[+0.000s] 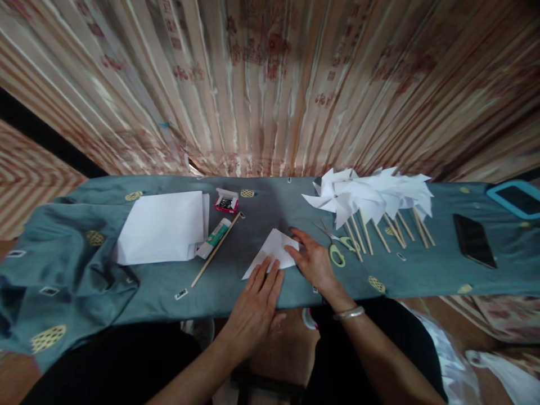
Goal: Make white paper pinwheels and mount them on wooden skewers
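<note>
Where fingers point(261, 273) press, folded paper point(274, 242) slants, tip lower-left

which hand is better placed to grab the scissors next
Right, most likely: the right hand touches the right end of the paper, close to the scissors, while the left hand has its fingers on the paper, farther away.
</note>
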The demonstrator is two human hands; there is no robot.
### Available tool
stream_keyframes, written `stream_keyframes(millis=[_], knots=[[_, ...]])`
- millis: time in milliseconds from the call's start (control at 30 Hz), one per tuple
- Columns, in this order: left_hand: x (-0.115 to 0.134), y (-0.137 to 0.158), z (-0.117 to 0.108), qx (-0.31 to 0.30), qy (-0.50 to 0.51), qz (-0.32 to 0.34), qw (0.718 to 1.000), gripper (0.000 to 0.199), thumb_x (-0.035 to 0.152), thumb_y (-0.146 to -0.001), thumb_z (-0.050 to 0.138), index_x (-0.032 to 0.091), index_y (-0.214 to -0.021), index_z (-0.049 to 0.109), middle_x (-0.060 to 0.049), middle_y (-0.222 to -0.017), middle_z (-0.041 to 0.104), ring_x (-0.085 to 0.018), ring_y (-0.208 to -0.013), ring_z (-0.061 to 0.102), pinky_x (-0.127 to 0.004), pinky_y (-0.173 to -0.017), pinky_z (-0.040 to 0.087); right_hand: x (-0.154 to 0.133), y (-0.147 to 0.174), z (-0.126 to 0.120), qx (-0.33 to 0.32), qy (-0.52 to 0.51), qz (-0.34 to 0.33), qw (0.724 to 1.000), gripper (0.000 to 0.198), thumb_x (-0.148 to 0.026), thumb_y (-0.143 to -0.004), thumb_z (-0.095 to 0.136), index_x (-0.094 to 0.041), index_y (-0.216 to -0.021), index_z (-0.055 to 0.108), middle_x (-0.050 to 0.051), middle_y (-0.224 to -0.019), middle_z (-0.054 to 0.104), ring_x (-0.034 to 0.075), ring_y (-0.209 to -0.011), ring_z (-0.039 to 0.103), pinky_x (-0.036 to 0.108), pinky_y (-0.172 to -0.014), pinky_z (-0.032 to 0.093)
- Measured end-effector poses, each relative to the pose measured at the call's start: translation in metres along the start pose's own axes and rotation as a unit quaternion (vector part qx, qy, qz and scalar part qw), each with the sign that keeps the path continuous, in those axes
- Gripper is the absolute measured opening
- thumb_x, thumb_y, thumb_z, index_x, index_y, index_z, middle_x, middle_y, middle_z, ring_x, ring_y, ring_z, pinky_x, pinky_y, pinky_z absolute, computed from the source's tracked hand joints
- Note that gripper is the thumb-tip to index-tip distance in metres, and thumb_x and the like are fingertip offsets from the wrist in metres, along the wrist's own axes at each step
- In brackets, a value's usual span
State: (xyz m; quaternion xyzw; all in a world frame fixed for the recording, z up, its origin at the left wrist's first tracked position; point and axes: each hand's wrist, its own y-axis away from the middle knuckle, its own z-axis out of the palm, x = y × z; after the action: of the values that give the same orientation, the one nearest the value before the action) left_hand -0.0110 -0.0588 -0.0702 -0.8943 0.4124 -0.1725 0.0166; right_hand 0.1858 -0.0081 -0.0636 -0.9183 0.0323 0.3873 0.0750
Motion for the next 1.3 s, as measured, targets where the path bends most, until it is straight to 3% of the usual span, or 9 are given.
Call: stream_keyframes(millis=[200,500,667,933,1133,1300], knots=[[0.0,-0.001,0.001,-0.002,-0.015,-0.002,1.0,0.075,0.03,-0.082,0.068,0.004,-0.143,0.032,-0.026,-0.152,0.033,-0.04,-0.145,0.016,-0.055,-0.112,0.032,-0.002,-0.002,0.0,-0.005,0.012,-0.003,1.0,0.044,-0.03,-0.084,0.062,-0.015,-0.125,0.06,0.013,-0.107,0.073,0.026,-0.095,0.07,0.039,-0.087,0.054],[0.003,-0.003,-0.002,-0.016,-0.055,-0.005,0.998,0.077,0.032,-0.078,0.072,0.003,-0.141,0.037,-0.025,-0.15,0.038,-0.044,-0.142,0.025,-0.055,-0.109,0.037,0.001,-0.003,0.004,0.015,0.036,-0.058,0.998,0.039,-0.029,-0.085,0.061,-0.016,-0.122,0.062,0.012,-0.105,0.074,0.026,-0.094,0.069,0.039,-0.085,0.055],[0.001,-0.003,-0.005,-0.028,-0.045,-0.002,0.999,0.073,0.033,-0.081,0.068,0.009,-0.142,0.037,-0.019,-0.152,0.039,-0.041,-0.142,0.028,-0.054,-0.111,0.034,0.002,-0.004,0.004,0.012,0.036,-0.063,0.997,0.039,-0.029,-0.086,0.061,-0.015,-0.122,0.062,0.012,-0.104,0.074,0.026,-0.091,0.07,0.039,-0.084,0.055],[-0.001,-0.004,-0.002,-0.024,-0.057,0.016,0.998,0.071,0.038,-0.085,0.064,0.005,-0.142,0.037,-0.023,-0.149,0.041,-0.038,-0.14,0.033,-0.052,-0.112,0.031,0.002,-0.004,0.005,0.017,0.077,-0.086,0.993,0.039,-0.031,-0.089,0.057,-0.013,-0.124,0.059,0.012,-0.103,0.073,0.026,-0.089,0.069,0.038,-0.081,0.055],[-0.002,-0.004,-0.001,-0.026,-0.069,0.022,0.997,0.067,0.039,-0.087,0.06,0.005,-0.141,0.038,-0.023,-0.149,0.04,-0.038,-0.14,0.034,-0.052,-0.113,0.029,-0.003,0.003,0.005,0.042,0.178,-0.151,0.971,0.041,-0.031,-0.095,0.048,-0.008,-0.128,0.055,0.017,-0.116,0.068,0.03,-0.107,0.061,0.044,-0.092,0.047],[-0.002,-0.004,0.001,-0.037,-0.075,0.019,0.996,0.068,0.039,-0.089,0.056,0.004,-0.143,0.035,-0.023,-0.15,0.04,-0.037,-0.141,0.033,-0.053,-0.113,0.028,-0.012,0.027,0.011,0.075,0.24,-0.168,0.953,0.053,-0.037,-0.097,0.043,-0.009,-0.142,0.04,0.021,-0.147,0.043,0.031,-0.139,0.034,0.051,-0.11,0.029]])
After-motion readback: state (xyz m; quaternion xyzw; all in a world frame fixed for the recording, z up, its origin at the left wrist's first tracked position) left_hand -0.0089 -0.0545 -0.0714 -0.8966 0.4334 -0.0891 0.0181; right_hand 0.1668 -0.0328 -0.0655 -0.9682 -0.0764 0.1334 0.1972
